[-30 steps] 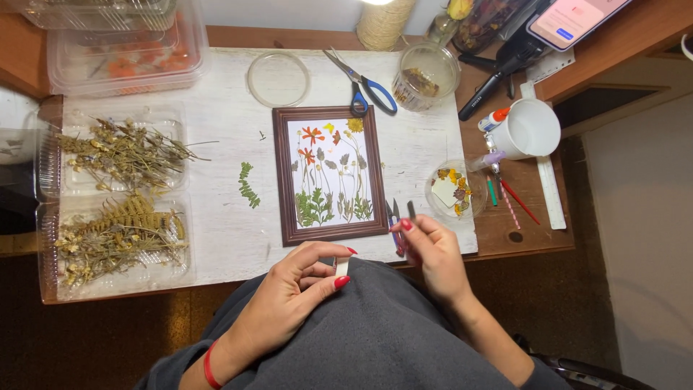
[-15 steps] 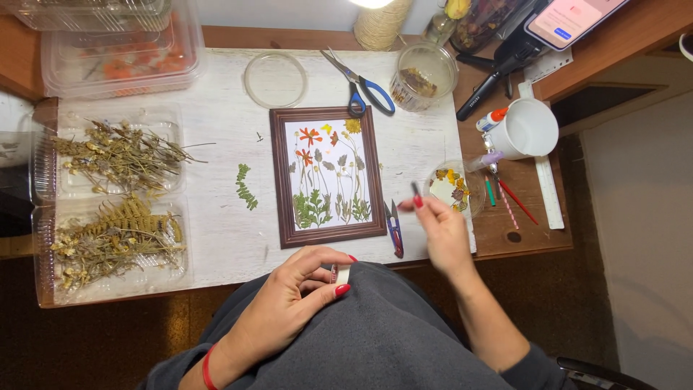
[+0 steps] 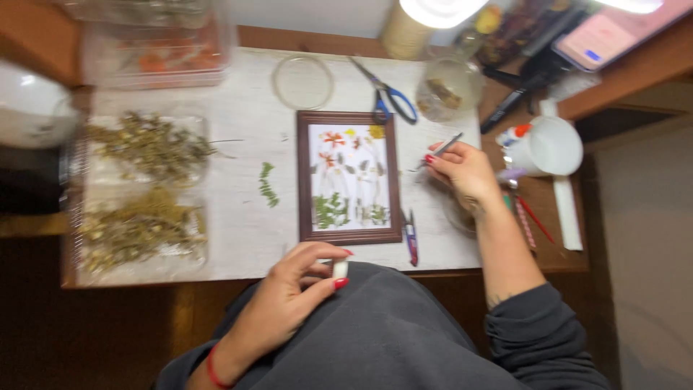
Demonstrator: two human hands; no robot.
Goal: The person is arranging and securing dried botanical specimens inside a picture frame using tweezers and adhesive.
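Right hand (image 3: 462, 170) pinches tweezers (image 3: 437, 152) right of the framed flower picture (image 3: 350, 177); left hand (image 3: 299, 289) clamps a small white piece (image 3: 339, 269). Placement step; the next move likely demands a steady tip.

The right hand (image 3: 465, 170) pinches slim metal tweezers (image 3: 440, 150) at about three o'clock from the brown picture frame (image 3: 349, 177), which lies flat on the pale worktop (image 3: 238, 217) with pressed flowers inside. The left hand (image 3: 296, 289) rests at six o'clock on a grey lap, fingertips around a small white piece (image 3: 339, 269). Blue-handled scissors (image 3: 388, 96) lie at twelve o'clock, just above the frame.
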